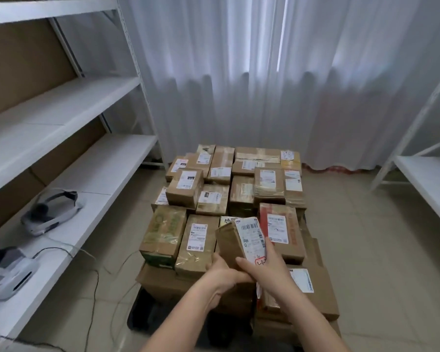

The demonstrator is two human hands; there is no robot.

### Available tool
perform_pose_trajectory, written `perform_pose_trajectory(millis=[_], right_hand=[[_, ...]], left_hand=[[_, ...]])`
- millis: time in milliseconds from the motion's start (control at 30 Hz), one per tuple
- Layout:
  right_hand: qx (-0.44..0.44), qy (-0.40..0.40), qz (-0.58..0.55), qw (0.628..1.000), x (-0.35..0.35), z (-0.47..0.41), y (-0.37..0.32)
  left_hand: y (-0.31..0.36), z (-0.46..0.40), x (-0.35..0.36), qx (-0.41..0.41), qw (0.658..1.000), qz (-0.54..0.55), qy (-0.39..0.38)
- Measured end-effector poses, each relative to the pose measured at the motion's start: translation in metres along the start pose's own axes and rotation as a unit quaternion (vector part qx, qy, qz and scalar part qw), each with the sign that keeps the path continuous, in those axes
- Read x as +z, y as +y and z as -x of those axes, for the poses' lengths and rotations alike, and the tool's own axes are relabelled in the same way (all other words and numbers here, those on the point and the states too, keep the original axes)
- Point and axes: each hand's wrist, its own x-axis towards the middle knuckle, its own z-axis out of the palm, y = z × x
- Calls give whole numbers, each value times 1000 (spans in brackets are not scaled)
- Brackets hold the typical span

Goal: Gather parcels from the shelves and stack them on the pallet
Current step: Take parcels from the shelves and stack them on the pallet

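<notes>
Head view — both hands [244, 270] grip a parcel [239, 240] above the stack [214, 199].

Two headsets are lying on the lowest board of the left rack: a white and grey headset [52, 212] with a curved head strap is sitting near the board's front edge, and a second headset [5, 273], grey and white, is resting closer to the camera at the left border. Thin cables [97, 280] are trailing from them over the front edge onto the tiled floor [381, 250]. White curtains [277, 80] are hanging across the back wall.
</notes>
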Motion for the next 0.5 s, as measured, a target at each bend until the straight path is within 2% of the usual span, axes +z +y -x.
perform_pose_trajectory(millis=[100,167,267,400,500], right_hand=[[22,-8,6,1000,3,-65,-5],[33,-16,19,999,5,-104,-7],[34,-26,48,998,5,-158,-10],[41,-46,107,992,7,-221,-5],[8,-43,170,984,13,-263,6]], left_hand=[[60,12,-9,-23,1000,4,-5],[79,-11,-15,-55,998,23,-24],[94,-63,-28,-79,996,22,-28],[106,-121,-43,-77,996,48,-16],[105,-168,-49,-52,996,68,-29]])
